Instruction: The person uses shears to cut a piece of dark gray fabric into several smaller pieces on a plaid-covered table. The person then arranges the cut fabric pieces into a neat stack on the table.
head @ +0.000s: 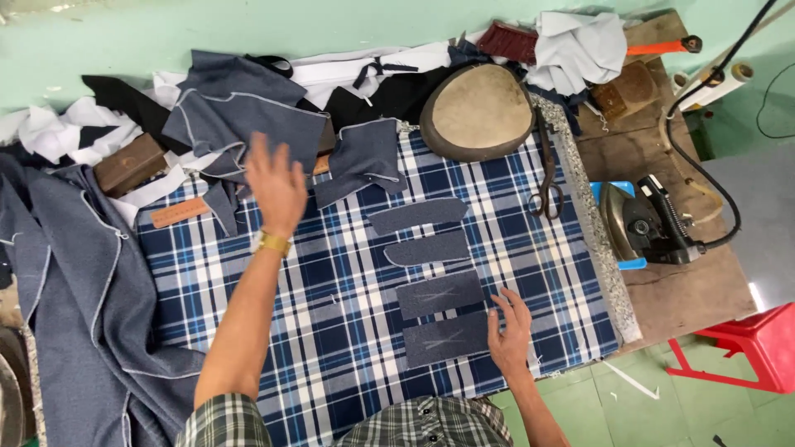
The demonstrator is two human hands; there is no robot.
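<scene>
My left hand reaches out over the plaid-covered table, fingers spread, hovering at the edge of a pile of grey fabric pieces; it holds nothing. A gold watch sits on that wrist. My right hand rests flat on the plaid cloth, touching the right end of the nearest dark grey rectangular fabric piece. Above it lie a second rectangular piece and two rounded flap-shaped pieces, all in a column.
A round padded pressing cushion, black scissors and an iron on a wooden bench sit to the right. Grey garment cloth hangs off the left. Wooden blocks, white fabric and a red stool surround the table.
</scene>
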